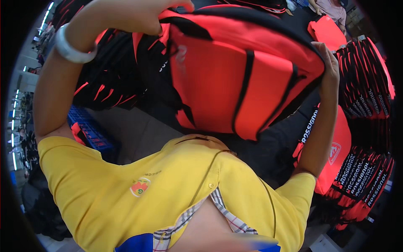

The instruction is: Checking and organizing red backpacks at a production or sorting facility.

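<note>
A bright red backpack with black trim and a red front panel is held up in front of my chest, tilted. My left hand grips its upper left corner beside a black strap, the thumb pressed down and the other fingers over the top. On my left wrist is a pale bangle. My right hand holds the bag's right edge, with the fingertips at the upper corner; part of that hand is hidden. The backpack's far side cannot be seen.
Black and red bags lie piled at the left, above a blue plastic crate. Stacks of black and red pieces stand at the right, with a red piece near my right forearm. Another person handles a red piece at the far right.
</note>
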Motion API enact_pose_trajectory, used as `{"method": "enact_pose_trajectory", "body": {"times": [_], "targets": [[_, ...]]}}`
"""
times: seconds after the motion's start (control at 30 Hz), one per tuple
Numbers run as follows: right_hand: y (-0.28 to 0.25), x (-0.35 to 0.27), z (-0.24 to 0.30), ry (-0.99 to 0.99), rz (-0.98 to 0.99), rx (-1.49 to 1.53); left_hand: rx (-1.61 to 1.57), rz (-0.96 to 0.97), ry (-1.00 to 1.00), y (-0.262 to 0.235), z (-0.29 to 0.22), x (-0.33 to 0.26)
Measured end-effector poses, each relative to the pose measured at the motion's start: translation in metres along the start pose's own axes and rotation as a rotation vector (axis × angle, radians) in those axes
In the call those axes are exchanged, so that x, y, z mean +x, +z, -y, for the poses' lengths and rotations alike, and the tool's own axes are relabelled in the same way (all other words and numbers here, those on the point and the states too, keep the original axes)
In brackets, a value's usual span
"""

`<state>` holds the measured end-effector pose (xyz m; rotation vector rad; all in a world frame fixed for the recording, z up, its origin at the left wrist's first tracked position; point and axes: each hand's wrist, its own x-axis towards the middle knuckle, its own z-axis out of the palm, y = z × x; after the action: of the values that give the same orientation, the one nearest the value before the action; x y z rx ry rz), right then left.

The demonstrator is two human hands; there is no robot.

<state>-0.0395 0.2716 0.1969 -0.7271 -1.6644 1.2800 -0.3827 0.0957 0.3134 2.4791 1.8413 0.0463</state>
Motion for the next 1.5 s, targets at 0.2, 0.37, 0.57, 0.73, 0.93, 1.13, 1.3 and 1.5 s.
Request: {"method": "enact_pose_trajectory", "body": {"times": [0.2, 0.37, 0.57, 0.73, 0.93, 1.13, 1.3, 1.5], "targets": [[-0.003, 0.012, -0.004, 0.195, -0.008, 0.162, 0.298, -0.292, -0.088, 0.003, 0.042, 0.027], [0.031, -0.042, 0.008, -0.190, -0.234, -0.105, 0.193, -0.012, -0.066, -0.034, 0.006, 0.005], [-0.009, -0.043, 0.028, -0.116, 0.524, 0.541, -0.125, 0.505, 0.105, -0.048, -0.005, -0.021], [-0.003, -0.021, 0.026, -0.276, -0.177, -0.666, -0.519, 0.327, -0.181, 0.006, -0.012, -0.001], [0.109, -0.074, 0.037, -0.729, 0.193, -0.714, -1.156, 0.179, -0.262, 0.089, 0.011, 0.006], [0.151, -0.110, -0.029, -0.554, 0.289, -0.873, -1.193, 0.449, -0.554, 0.157, 0.035, 0.023], [0.161, -0.181, -0.067, -0.245, 0.396, -0.624, -1.335, 0.719, -0.653, 0.233, 0.034, 0.020], [0.157, -0.187, -0.058, -0.232, 0.457, -0.677, -1.648, 0.799, -0.609, 0.249, 0.034, 0.013]]}}
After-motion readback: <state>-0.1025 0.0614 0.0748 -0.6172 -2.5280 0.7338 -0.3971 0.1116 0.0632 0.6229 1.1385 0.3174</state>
